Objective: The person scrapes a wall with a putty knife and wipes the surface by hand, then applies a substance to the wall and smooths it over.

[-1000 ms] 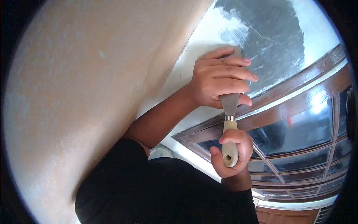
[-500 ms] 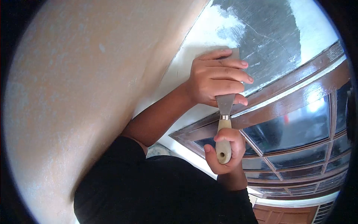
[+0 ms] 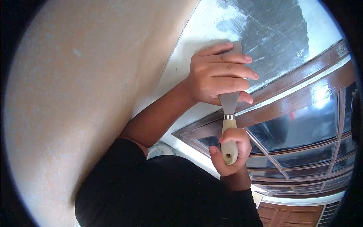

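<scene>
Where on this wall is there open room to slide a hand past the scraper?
Open: the tan wall left of the forearm, and the scraped grey patch above the brown window frame. Crowded: the white strip where the left hand presses the scraper blade, right hand on its handle.

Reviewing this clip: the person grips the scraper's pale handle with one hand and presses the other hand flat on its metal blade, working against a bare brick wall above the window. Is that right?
Not quite. The head view shows no brick: the putty knife works a smooth plastered surface with a grey scraped patch. The rest holds: the right hand grips the pale handle, the left hand presses on the blade, above the brown window frame.
</scene>
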Motion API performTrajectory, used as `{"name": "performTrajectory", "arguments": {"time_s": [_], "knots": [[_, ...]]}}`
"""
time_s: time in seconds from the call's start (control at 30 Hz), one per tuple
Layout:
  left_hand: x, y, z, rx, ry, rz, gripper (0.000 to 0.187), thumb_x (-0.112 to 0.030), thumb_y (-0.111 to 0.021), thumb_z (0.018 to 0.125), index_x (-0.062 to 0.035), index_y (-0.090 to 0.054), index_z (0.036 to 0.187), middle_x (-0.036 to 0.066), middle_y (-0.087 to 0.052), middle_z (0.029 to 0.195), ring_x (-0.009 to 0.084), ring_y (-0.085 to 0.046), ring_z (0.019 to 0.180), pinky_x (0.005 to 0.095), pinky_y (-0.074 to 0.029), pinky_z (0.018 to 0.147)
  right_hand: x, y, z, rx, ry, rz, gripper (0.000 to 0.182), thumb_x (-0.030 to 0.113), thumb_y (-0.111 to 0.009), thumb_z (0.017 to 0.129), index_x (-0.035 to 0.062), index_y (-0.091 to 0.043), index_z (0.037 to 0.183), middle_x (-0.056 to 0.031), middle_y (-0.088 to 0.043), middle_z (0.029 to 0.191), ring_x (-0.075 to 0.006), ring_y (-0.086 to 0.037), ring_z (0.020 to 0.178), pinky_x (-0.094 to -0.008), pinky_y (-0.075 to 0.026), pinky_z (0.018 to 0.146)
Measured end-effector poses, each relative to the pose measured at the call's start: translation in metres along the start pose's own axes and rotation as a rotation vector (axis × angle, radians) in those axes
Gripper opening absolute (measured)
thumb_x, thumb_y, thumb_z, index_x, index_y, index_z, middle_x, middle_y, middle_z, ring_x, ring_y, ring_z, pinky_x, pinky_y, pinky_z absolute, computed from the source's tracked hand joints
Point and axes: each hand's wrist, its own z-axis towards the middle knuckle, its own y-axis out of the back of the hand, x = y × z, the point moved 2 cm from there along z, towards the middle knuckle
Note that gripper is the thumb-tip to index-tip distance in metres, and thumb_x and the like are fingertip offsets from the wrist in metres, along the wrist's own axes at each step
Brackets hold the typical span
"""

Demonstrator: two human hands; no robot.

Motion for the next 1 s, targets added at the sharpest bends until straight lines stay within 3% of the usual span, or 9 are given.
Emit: {"name": "performTrajectory", "arguments": {"time_s": [0.03, 0.17, 0.23, 0.43, 0.47, 0.53, 0.97, 1.0], "knots": [[0.0, 0.0, 0.0, -0.004, -0.005, 0.003, 0.033, -0.047, -0.081, 0.071, -0.0177, -0.069, 0.079, 0.0, -0.075, 0.097, 0.024, -0.069, 0.106, 0.0439, -0.043, 0.102, 0.0, 0.0, 0.004, -0.021, 0.057, 0.003, 0.03, -0.002, -0.071, 0.071, 0.0063, -0.054, 0.094, -0.0059, -0.057, 0.068, -0.0168, -0.054, 0.049, -0.0276, -0.04, 0.048], [0.001, 0.003, 0.005, 0.014, -0.002, 0.032, 0.033, -0.047, -0.082, 0.071, -0.0172, -0.069, 0.08, 0.0, -0.075, 0.096, 0.0247, -0.069, 0.105, 0.0442, -0.043, 0.101, -0.002, 0.003, 0.001, -0.04, 0.039, 0.06, 0.03, -0.002, -0.071, 0.071, 0.0061, -0.054, 0.094, -0.0058, -0.057, 0.069, -0.0165, -0.055, 0.05, -0.0278, -0.04, 0.048], [0.002, 0.004, 0.006, 0.008, -0.008, 0.019, 0.033, -0.046, -0.082, 0.071, -0.0168, -0.069, 0.08, 0.0, -0.076, 0.095, 0.0252, -0.069, 0.105, 0.0443, -0.043, 0.1, 0.002, 0.004, -0.008, 0.042, -0.153, 0.044, 0.035, -0.003, -0.069, 0.071, 0.0075, -0.051, 0.1, -0.0054, -0.052, 0.09, -0.0134, -0.05, 0.076, -0.026, -0.041, 0.07], [0.0, 0.005, 0.003, 0.023, 0.017, -0.016, 0.03, -0.043, -0.083, 0.071, -0.0167, -0.069, 0.077, 0.0, -0.076, 0.094, 0.0258, -0.07, 0.104, 0.0449, -0.042, 0.1, 0.003, 0.0, -0.004, 0.049, -0.051, 0.013, 0.036, -0.004, -0.069, 0.07, 0.007, -0.052, 0.099, -0.0059, -0.053, 0.091, -0.0137, -0.051, 0.077, -0.0265, -0.042, 0.071], [0.002, 0.007, 0.005, 0.012, 0.02, 0.007, 0.03, -0.043, -0.083, 0.071, -0.0165, -0.069, 0.077, 0.0, -0.076, 0.094, 0.026, -0.069, 0.105, 0.0455, -0.042, 0.1, 0.0, 0.001, 0.0, 0.051, -0.06, 0.016, 0.036, -0.004, -0.069, 0.07, 0.007, -0.052, 0.099, -0.0059, -0.053, 0.091, -0.0137, -0.051, 0.077, -0.0265, -0.042, 0.071], [0.003, 0.007, 0.006, -0.011, 0.031, 0.006, 0.03, -0.041, -0.083, 0.072, -0.0158, -0.069, 0.078, 0.0, -0.076, 0.094, 0.0268, -0.069, 0.105, 0.047, -0.042, 0.1, 0.0, 0.002, 0.012, 0.021, 0.032, 0.022, 0.031, -0.003, -0.071, 0.072, 0.0065, -0.053, 0.096, -0.0069, -0.057, 0.07, -0.0187, -0.056, 0.051, -0.0297, -0.044, 0.049], [0.004, 0.01, 0.008, 0.032, 0.022, -0.015, 0.031, -0.04, -0.084, 0.071, -0.0151, -0.069, 0.079, 0.002, -0.076, 0.093, 0.0269, -0.07, 0.104, 0.047, -0.041, 0.1, 0.004, 0.0, 0.01, 0.013, -0.003, -0.011, 0.032, -0.003, -0.072, 0.071, 0.0067, -0.055, 0.097, -0.0075, -0.057, 0.071, -0.021, -0.057, 0.052, -0.0307, -0.044, 0.05], [0.003, 0.01, 0.008, 0.036, 0.021, -0.028, 0.031, -0.04, -0.084, 0.071, -0.0154, -0.069, 0.079, 0.001, -0.076, 0.093, 0.0266, -0.07, 0.103, 0.0465, -0.041, 0.1, 0.005, 0.001, 0.006, 0.045, -0.017, -0.038, 0.034, -0.002, -0.071, 0.071, 0.0068, -0.053, 0.098, -0.0074, -0.055, 0.08, -0.0185, -0.055, 0.064, -0.029, -0.043, 0.06]]}}
